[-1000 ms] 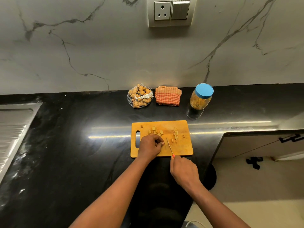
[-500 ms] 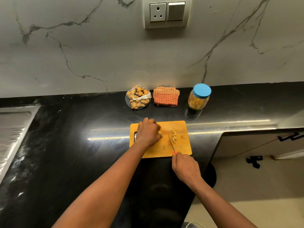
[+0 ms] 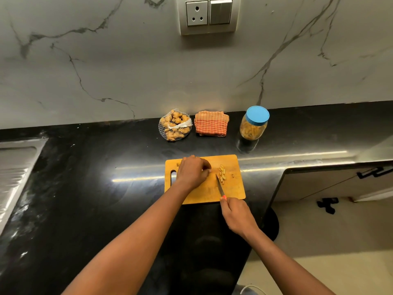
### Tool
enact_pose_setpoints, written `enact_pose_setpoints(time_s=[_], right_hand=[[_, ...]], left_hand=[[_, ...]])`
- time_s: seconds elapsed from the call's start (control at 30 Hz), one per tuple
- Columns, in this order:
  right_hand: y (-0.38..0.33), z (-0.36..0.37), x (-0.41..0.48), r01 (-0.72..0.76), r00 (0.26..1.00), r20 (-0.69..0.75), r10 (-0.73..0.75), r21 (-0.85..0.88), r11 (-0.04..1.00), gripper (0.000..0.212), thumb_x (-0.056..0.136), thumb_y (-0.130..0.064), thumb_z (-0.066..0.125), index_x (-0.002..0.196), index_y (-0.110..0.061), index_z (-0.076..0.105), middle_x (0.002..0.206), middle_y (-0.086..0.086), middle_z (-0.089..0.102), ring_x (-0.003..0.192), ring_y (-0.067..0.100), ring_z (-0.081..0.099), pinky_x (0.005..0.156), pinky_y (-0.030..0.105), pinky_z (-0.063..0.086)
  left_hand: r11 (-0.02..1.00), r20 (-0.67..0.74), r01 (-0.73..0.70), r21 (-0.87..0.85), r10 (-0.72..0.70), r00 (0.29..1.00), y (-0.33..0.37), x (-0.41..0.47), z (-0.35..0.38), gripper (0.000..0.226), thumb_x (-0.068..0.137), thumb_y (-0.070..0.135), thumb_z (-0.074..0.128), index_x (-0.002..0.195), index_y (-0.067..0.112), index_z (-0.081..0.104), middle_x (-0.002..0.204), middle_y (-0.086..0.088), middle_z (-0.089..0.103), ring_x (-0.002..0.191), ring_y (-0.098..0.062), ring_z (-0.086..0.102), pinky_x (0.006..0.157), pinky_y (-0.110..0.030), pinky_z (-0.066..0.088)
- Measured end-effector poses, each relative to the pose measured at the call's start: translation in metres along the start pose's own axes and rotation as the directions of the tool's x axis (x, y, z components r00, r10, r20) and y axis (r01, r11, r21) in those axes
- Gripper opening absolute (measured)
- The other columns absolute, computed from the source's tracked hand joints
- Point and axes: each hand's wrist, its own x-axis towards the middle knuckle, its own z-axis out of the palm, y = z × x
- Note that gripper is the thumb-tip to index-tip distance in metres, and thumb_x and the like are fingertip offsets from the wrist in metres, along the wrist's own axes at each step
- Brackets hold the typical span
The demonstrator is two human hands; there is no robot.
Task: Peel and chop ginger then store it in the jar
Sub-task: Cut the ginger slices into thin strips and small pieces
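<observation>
Head view, looking down on a black stone bench (image 3: pixel 85 177). A rectangular wooden cutting board (image 3: pixel 235 193) sits at the bench's near edge. Left hand (image 3: pixel 192 172) rests on the board's left half, fingers (image 3: pixel 204 165) curled, tips down; cannot tell whether they pinch a piece. Right hand (image 3: pixel 238 216) grips a red-handled knife (image 3: pixel 220 186) at the board's near edge, blade angled away. Pale chopped ginger strips (image 3: pixel 222 174) are heaped just right of the blade tip, near the left fingertips but apart. Clear blue-lidded jar (image 3: pixel 254 124), closed and part-filled, stands behind the board, well apart from both hands. White mesh bag of ginger roots (image 3: pixel 174 125) and folded orange checked cloth (image 3: pixel 211 124) lie by the wall.
</observation>
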Motion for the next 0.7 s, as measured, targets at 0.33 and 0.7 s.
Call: enact_pose_setpoints(time_s=[0.33,0.7], right_hand=[[-0.003,0.003,-0.002,0.052,0.996,-0.064,-0.059,-0.110,0.993,0.047,0.104,-0.041,0.037,0.068,-0.018,0.055,0.062,-0.002,0.057,0.057,0.014,0.056,0.056,0.037,0.046],[-0.003,0.004,-0.004,0.057,0.995,-0.064,-0.073,-0.226,0.973,0.046,0.104,-0.043,0.033,0.069,-0.021,0.053,0.064,-0.003,0.057,0.057,0.014,0.057,0.059,0.040,0.052]], left_hand=[[0.963,0.041,0.175,-0.205,-0.170,0.985,-0.001,-0.026,0.021,0.019,0.089,0.032,0.067,0.101,0.022,0.077,0.099,0.004,0.074,0.088,-0.013,0.066,0.075,-0.031,0.055],[0.972,0.031,0.149,-0.181,-0.146,0.989,-0.001,-0.032,0.026,0.029,0.082,0.042,0.072,0.105,0.025,0.073,0.102,0.007,0.067,0.094,-0.012,0.061,0.078,-0.029,0.053]])
